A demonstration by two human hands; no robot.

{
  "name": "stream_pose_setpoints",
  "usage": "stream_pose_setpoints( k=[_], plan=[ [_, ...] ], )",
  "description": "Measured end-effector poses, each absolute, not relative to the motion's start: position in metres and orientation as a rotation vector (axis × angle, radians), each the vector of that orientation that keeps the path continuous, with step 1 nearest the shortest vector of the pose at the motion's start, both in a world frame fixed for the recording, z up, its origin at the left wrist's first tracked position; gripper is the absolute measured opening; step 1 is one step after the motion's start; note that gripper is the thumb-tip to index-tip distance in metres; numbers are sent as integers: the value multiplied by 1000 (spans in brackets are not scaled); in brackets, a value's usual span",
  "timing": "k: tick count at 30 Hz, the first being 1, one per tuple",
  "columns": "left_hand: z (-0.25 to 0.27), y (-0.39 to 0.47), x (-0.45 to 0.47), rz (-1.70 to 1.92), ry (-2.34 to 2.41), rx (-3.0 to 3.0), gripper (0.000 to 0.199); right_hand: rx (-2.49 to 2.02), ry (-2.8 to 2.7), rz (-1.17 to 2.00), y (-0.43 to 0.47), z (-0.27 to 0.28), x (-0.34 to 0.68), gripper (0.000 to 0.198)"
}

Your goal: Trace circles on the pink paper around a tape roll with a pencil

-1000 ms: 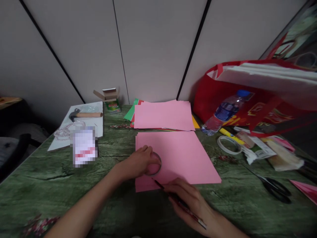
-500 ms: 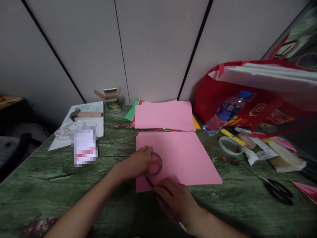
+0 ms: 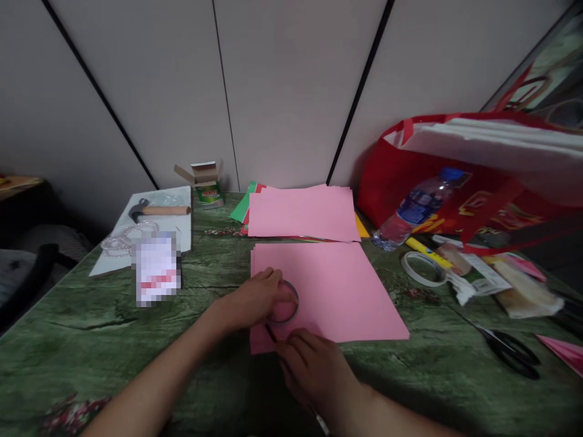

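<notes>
A stack of pink paper sheets (image 3: 346,291) lies flat in front of me. On its left part rests a thin round ring (image 3: 297,301) with a grey rim, and pink shows through its middle. My left hand (image 3: 257,297) grips the ring's left side, fingers bent over it. My right hand (image 3: 316,367) is closed around a slim dark pencil or pen (image 3: 270,332). The tip points up and left, close below the ring's lower left edge; whether it touches the paper I cannot tell. Its light back end shows under my right hand.
Behind lies a pile of coloured paper (image 3: 300,212). Scissors (image 3: 505,352), a white tape roll (image 3: 423,269), a plastic bottle (image 3: 414,209) and a red bag (image 3: 387,164) are at the right. A hammer (image 3: 159,210), a small open box (image 3: 208,188) and a blurred-out item (image 3: 157,267) are at the left.
My right hand has shifted slightly left, and the back end of the pencil or pen has swung left with it. The left hand and ring look almost unmoved.
</notes>
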State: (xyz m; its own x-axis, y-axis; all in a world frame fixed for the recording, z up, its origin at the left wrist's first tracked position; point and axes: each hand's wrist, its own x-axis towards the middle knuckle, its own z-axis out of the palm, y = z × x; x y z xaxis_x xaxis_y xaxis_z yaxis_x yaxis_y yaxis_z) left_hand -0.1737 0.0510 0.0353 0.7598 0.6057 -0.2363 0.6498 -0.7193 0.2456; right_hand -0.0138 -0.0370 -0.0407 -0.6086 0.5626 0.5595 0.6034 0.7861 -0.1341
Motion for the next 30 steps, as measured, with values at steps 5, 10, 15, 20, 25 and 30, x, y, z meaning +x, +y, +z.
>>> stream_pose_setpoints(
  k=[5, 10, 15, 20, 25, 30],
  plan=[
    [33, 50, -174, -205, 960, 2687, 48, -933, -2364, 356, -40, -22, 10, 19],
    [34, 42, -170, -146, 988, 2721, 40, -1221, -1807, 1111, -16, -14, 45, 17],
    [42, 26, -158, -255, 1010, 2785, 38, -1304, -1121, 1218, 42, -17, 66, 44],
    [35, 14, -147, -304, 1141, 2901, 52, -1118, -1231, 1321, 88, -7, 31, 41],
    [16, 15, -145, -347, 1216, 2929, 51, -975, -1489, 1380, 108, -13, -28, 25],
    [3, 14, -144, -305, 1272, 2943, 48, -818, -1704, 1586, 108, -14, -61, 14]
  ],
)
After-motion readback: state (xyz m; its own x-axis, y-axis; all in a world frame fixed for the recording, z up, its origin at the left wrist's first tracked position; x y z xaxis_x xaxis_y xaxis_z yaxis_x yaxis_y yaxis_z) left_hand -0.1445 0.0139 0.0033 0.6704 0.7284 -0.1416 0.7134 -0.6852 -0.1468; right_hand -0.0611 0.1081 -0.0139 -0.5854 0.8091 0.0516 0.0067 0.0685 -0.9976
